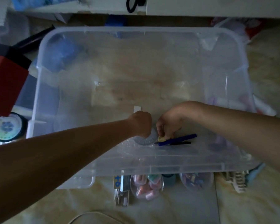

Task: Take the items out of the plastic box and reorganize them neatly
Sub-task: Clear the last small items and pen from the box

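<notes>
A large clear plastic box [242, 50] fills the middle of the view, nearly bare inside. Both hands reach down to its near side. My left hand [140, 122] is closed over a round grey-white object [148, 139] on the box floor. My right hand [169, 122] pinches a small yellowish piece [161, 139] right beside it. A blue pen [179, 139] and a thin black pen [180, 143] lie on the box floor just right of the fingers.
In front of the box lie a flat pack [121, 190], two clear round tubs of small coloured bits [146, 185] [196, 181] and a beige hair claw [238, 180]. A red box [6, 83] and a round tin [6, 126] sit left. A cable [87, 215] crosses the near floor.
</notes>
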`<move>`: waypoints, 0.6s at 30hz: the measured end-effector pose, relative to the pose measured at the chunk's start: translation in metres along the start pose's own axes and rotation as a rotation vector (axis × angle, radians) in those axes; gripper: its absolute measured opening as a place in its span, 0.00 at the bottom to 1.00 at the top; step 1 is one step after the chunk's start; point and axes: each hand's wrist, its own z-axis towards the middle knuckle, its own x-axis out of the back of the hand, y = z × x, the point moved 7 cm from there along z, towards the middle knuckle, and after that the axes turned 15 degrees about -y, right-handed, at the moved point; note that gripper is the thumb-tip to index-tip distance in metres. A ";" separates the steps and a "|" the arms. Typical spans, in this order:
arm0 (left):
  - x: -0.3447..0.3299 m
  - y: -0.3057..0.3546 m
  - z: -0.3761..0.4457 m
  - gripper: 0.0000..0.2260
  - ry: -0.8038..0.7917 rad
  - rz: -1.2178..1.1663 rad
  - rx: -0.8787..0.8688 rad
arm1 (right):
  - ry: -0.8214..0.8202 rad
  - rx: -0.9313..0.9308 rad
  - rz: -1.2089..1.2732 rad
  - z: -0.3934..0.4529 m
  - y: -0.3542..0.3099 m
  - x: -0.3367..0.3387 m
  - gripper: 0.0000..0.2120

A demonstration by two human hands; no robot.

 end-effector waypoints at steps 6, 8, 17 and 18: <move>-0.005 0.000 0.006 0.22 -0.001 -0.066 -0.007 | -0.042 0.067 0.098 0.000 -0.001 -0.007 0.12; -0.007 0.001 0.007 0.24 -0.015 -0.106 -0.009 | -0.033 0.082 0.087 0.004 -0.004 -0.009 0.10; -0.009 -0.006 0.010 0.15 0.005 -0.051 -0.040 | 0.238 0.111 -0.137 -0.001 -0.020 -0.001 0.16; -0.009 -0.007 0.010 0.15 0.004 -0.063 -0.038 | 0.237 0.119 -0.116 -0.001 -0.017 -0.001 0.15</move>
